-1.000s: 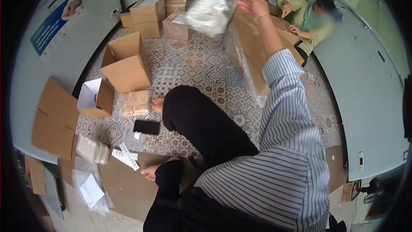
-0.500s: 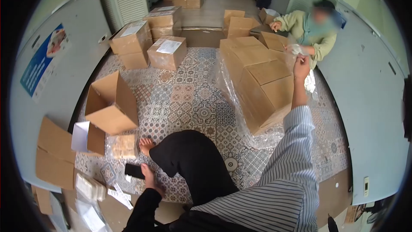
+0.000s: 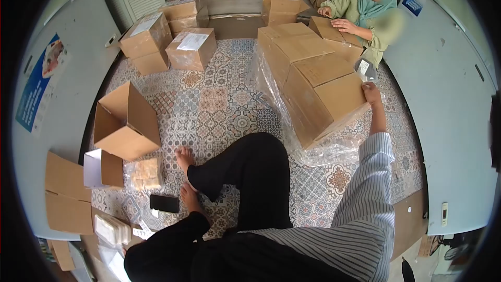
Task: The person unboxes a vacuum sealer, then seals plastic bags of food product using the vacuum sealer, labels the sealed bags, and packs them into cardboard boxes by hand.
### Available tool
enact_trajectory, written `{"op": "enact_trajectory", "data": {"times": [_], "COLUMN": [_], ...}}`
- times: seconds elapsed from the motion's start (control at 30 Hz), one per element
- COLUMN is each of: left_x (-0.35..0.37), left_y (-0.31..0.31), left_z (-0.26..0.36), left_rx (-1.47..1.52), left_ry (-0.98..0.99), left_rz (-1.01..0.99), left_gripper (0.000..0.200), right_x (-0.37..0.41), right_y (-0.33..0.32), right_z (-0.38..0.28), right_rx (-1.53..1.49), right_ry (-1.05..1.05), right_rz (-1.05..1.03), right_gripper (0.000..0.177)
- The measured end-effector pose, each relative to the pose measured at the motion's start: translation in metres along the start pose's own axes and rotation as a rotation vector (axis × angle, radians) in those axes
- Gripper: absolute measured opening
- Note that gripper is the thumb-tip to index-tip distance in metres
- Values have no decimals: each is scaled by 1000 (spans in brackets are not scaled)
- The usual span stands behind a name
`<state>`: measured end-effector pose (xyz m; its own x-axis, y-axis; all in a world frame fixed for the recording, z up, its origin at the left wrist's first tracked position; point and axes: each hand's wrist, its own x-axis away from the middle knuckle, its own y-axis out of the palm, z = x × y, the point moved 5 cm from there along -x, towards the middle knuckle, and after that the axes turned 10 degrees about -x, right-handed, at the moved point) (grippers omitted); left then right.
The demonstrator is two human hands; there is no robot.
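My right hand [image 3: 371,94], in a striped sleeve, reaches forward beside the large carton [image 3: 326,91]. Its fingers are closed at the lower edge of a clear plastic packet [image 3: 367,68] that bears a white label. What is inside the packet is too small to tell. Plastic wrap [image 3: 334,151] lies loose around the carton's base. My left hand is out of view. Near my bare feet a black phone [image 3: 164,203] rests on the floor.
A co-worker [image 3: 360,15] sits at the far right, hands on an open box [image 3: 336,39]. Taped cartons [image 3: 191,48] stand at the far left. Nearer left are an open carton [image 3: 126,122], a small box [image 3: 104,169] and wrapped tan blocks [image 3: 145,173]. Grey panels [image 3: 443,115] flank both sides.
My right hand has drawn back and lower, away from the co-worker. The co-worker's hand has moved from the plastic to the box. My view and legs have shifted.
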<state>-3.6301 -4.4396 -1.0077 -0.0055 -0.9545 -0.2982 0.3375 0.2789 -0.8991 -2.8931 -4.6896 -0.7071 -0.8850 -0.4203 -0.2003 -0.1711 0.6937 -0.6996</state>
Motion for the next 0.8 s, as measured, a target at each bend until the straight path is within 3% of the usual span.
{"op": "enact_trajectory", "data": {"times": [0.07,0.1,0.13,0.17,0.2,0.23,0.27,0.3,0.33,0.37,0.4,0.43,0.47,0.5,0.57,0.6,0.63,0.67,0.7,0.73,0.77,0.8], "left_x": [-8,-10,-6,2,-6,1,5,16,36,61,79,89,89,88,84,80,74,68,57,44,38,27], "left_y": [-6,-12,-25,-15,-48,-24,-73,-150,-229,-306,-352,-375,-367,-360,-336,-336,-338,-337,-348,-356,-354,-349], "left_z": [7,12,17,13,26,5,-16,-54,-94,-133,-155,-172,-180,-187,-213,-219,-221,-215,-206,-196,-193,-190], "left_rx": [155,225,239,3,543,416,590,807,1055,1313,1390,1390,1329,1266,1086,906,725,726,420,112,107,189], "left_ry": [-83,-134,-121,256,-278,-80,-255,-408,-555,-671,-727,-763,-805,-849,-957,-999,-1034,-1050,-963,-868,-894,-841], "left_rz": [-169,-249,-231,67,-219,19,-38,-90,-119,-97,-48,12,45,75,95,154,209,216,230,234,232,208], "left_gripper": [30,28,29,38,39,39,37,36,37,38,41,45,44,44,42,39,35,35,32,28,28,25], "right_x": [15,-13,-18,8,-23,-62,-72,-32,4,10,-27,-28,-9,38,170,233,289,345,391,427,459,485], "right_y": [-12,-8,-13,-21,-19,-20,-21,-20,-12,0,16,41,67,109,174,213,249,280,312,347,382,421], "right_z": [-18,11,8,-36,-10,21,13,-45,-104,-141,-149,-193,-252,-319,-437,-475,-498,-515,-519,-514,-507,-500], "right_rx": [110,122,154,207,322,468,528,638,666,633,602,412,183,-40,42,31,70,28,72,70,205,422], "right_ry": [-62,-425,-470,-316,-296,-493,-155,60,116,25,-141,-350,-792,-913,-1030,-1077,-1242,-1296,-1302,-1405,-1454,-1523], "right_rz": [137,272,260,204,214,317,265,310,452,429,368,168,25,-322,-556,-800,-945,-1204,-1477,-1591,-1745,-1717], "right_gripper": [49,49,49,46,49,60,69,69,67,68,70,65,55,45,39,41,41,40,40,38,41,44]}}
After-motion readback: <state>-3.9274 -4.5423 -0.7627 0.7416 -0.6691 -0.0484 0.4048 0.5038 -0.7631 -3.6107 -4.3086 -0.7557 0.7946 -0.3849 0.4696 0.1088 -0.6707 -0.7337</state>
